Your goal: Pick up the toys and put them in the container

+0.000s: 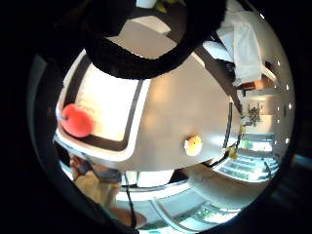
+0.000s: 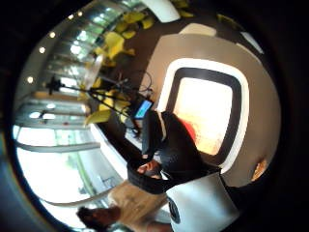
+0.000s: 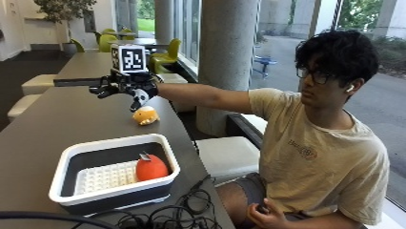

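Hovering with fingers spread, gloved right hand (image 3: pixel 126 88) above yellow toy (image 3: pixel 146 115), ready to carry it to container (image 3: pixel 70 155) already holding orange toy (image 3: pixel 151 167).

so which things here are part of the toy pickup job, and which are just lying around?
Part of the job:
- yellow toy on the table, below the gloved right hand
- orange toy, already in the container
- container, white rim, dark walls

Just lying about:
- black cables at the table edge beside the container
- table itself
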